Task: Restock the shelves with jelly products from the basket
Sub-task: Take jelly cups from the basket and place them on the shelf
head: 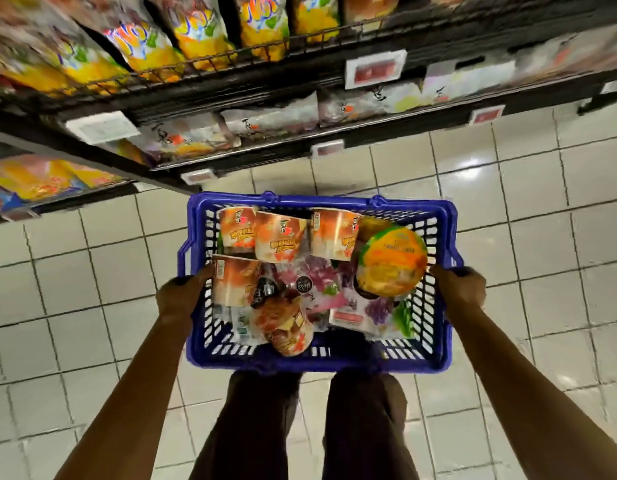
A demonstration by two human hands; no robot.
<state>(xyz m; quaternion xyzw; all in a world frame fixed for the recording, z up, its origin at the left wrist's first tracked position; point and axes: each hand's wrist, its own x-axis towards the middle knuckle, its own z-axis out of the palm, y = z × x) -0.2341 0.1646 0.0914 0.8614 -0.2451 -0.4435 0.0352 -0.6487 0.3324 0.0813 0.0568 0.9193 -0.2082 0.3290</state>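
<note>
Shelves (210,98) run across the far side, the basket (321,362) hangs just near of them, full of jelly cups (279,237), left grip (180,296) and right grip (461,286) each clamped on a side rim; carrying seems in hand, and next the basket must be set down to free a grip.

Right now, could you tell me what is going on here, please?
A person stands before the shelves, gripping the blue basket by its sides, with the left hand on one and the right hand on the other. The basket is full of orange jelly cups, a round-lidded tub and grape packs. Neither hand holds a product yet.
</note>
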